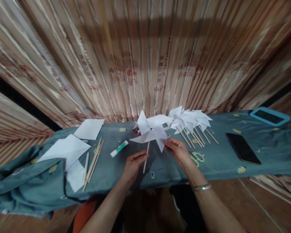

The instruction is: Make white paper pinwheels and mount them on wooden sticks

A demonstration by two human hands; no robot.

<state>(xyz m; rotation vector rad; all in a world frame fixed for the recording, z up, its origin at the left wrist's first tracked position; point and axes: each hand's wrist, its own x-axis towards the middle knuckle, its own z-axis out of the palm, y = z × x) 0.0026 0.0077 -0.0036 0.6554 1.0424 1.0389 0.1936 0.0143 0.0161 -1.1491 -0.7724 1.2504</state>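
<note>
A white paper pinwheel (147,126) with a silver pin at its centre stands up over the middle of the table. My left hand (135,163) is closed around its wooden stick (146,152), below the blades. The fingers of my right hand (176,147) pinch the tip of the lower right blade. Partly hidden behind the blades lies a small red container (136,130). Left of the pinwheel is a green and white glue stick (119,149). Several finished-looking white pinwheels (190,119) lie together at the right, their sticks pointing toward me.
White paper sheets (74,147), several wooden sticks (94,161) and a pale pen-like rod (86,167) lie at the left. Yellow-green scissors handles (199,157) show beside my right wrist. A black phone (242,148) and a blue-framed tablet (269,116) lie at the right. A curtain (145,64) hangs behind.
</note>
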